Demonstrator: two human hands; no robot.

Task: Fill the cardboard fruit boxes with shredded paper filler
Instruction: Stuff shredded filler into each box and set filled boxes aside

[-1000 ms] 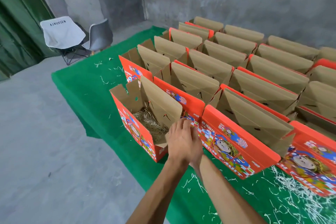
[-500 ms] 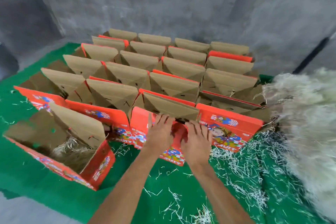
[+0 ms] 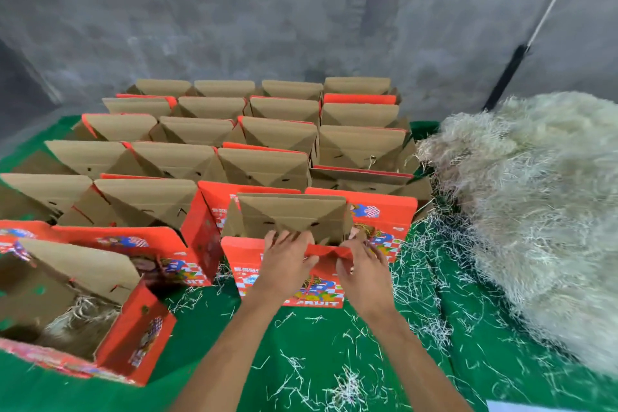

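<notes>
Both my hands are on the front box [image 3: 287, 278], which stands near the middle of the tabletop's [image 3: 301, 344] near edge. My left hand [image 3: 284, 264] grasps the box's red front rim, fingers curled over the top edge and reaching inside. My right hand [image 3: 364, 269] grasps the same rim just to the right, fingers bent over the edge. The box's brown inner flap [image 3: 291, 214] stands upright directly behind my fingers.

The shredded paper pile [image 3: 535, 211] occupies the right edge of the tabletop, a large pale heap well apart from my hands. Loose paper strands [image 3: 344, 385] lie scattered over the green cloth between the pile and the front box, and along the near edge.

At the near left corner stands a second open box [image 3: 133, 338], turned at an angle, with a layer of shredded paper visible in its bottom. It is apart from the box I hold.

Behind the front box, rows of open boxes [image 3: 261, 164] fill the tabletop back to its far edge, packed side by side, their brown flaps raised. These flaps hide the interiors, so I cannot tell what they contain. The nearest neighbours stand immediately left, right and behind the front box. A grey wall [image 3: 301, 10] rises beyond the far edge.
</notes>
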